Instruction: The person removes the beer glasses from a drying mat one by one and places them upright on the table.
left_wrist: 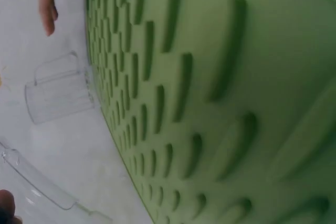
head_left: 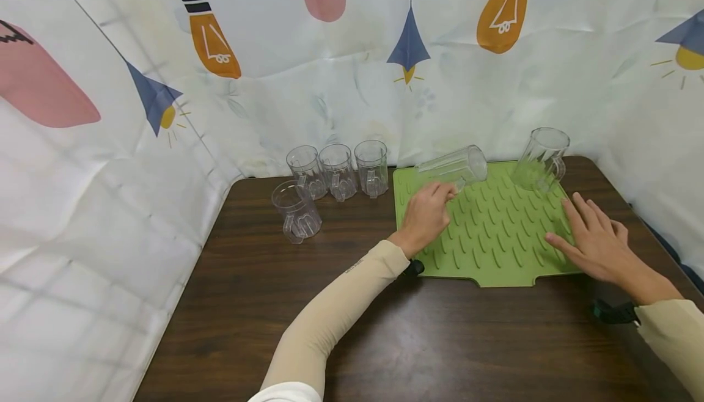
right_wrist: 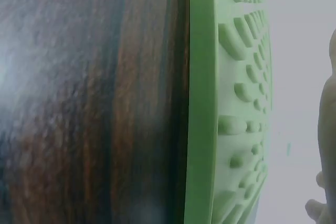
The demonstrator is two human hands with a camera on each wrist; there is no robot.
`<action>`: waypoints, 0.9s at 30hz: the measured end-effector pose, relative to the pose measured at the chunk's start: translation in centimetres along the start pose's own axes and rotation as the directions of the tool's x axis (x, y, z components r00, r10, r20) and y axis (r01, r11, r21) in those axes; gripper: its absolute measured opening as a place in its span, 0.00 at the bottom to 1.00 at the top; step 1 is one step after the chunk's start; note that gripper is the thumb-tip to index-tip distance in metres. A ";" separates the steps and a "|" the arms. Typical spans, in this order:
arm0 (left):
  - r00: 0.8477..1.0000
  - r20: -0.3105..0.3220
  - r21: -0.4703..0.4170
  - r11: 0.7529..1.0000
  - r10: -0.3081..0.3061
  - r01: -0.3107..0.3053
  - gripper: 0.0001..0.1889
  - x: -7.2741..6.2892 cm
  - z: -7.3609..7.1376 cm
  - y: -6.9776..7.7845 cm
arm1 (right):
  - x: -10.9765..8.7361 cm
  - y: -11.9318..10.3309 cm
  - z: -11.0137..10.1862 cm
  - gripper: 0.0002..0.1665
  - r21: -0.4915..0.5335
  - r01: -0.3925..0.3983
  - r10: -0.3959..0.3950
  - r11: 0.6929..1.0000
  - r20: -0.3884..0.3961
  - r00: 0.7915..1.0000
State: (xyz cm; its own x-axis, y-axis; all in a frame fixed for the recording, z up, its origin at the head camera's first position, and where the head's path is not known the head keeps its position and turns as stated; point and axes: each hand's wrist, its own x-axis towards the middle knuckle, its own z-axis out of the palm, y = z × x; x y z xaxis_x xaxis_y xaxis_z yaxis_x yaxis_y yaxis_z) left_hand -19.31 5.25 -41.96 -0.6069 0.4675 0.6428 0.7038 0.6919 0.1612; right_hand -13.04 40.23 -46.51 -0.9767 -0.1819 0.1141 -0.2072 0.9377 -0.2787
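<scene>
My left hand [head_left: 426, 217] grips the handle of a clear mug [head_left: 453, 167], which is tilted onto its side over the back left of a green ridged mat [head_left: 489, 231]. In the left wrist view only a fingertip and part of this mug [left_wrist: 37, 187] show at the lower left corner. My right hand [head_left: 596, 243] hovers by the mat's right edge, fingers spread, holding nothing. Behind it a second clear mug [head_left: 541, 160] stands on the mat's back right corner, its handle to the right. The right wrist view shows the mat's edge [right_wrist: 202, 103] and part of my right hand.
Several more clear mugs stand at the table's back left, three in a row beside the mat, such as this mug [head_left: 371, 170], and one mug [head_left: 297, 212] in front of them. The dark wooden table [head_left: 440, 341] meets a patterned white curtain [head_left: 341, 84] behind.
</scene>
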 end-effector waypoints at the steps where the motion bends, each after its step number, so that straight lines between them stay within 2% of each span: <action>1: 1.000 0.000 0.025 0.999 0.026 -0.026 0.18 -0.1 0.0 -0.1 | 0.0 -0.1 0.0 0.52 0.004 0.003 -0.003 1.000 -0.005 1.000; 6: 0.992 -0.005 0.123 0.984 0.127 -0.125 0.20 -0.4 0.1 -0.6 | 0.4 -0.6 0.0 0.50 0.053 0.002 0.000 0.999 -0.054 0.999; 14: 0.986 -0.008 0.160 0.973 0.169 -0.166 0.18 -0.5 0.2 -0.9 | 1.5 -2.0 -0.4 0.44 0.194 0.031 0.006 0.981 -0.186 0.982; 22: 0.980 0.019 0.214 0.956 0.200 -0.199 0.12 -0.8 -0.1 -0.8 | 2.3 -4.0 -1.2 0.38 0.408 0.062 0.030 0.911 -0.215 0.976; 27: 0.977 0.034 0.241 0.947 0.210 -0.212 0.12 -0.9 -0.3 -0.8 | 2.6 -5.5 -1.5 0.35 0.491 0.101 0.045 0.865 -0.276 0.960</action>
State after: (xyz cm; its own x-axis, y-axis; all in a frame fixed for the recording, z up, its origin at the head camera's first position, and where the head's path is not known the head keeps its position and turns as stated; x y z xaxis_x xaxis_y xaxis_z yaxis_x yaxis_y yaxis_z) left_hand -19.26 4.09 -42.49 -0.4579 0.6207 0.6365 0.7058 0.6891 -0.1642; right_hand -14.39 35.00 -43.22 -0.9314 -0.0511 0.3605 -0.3058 0.6473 -0.6982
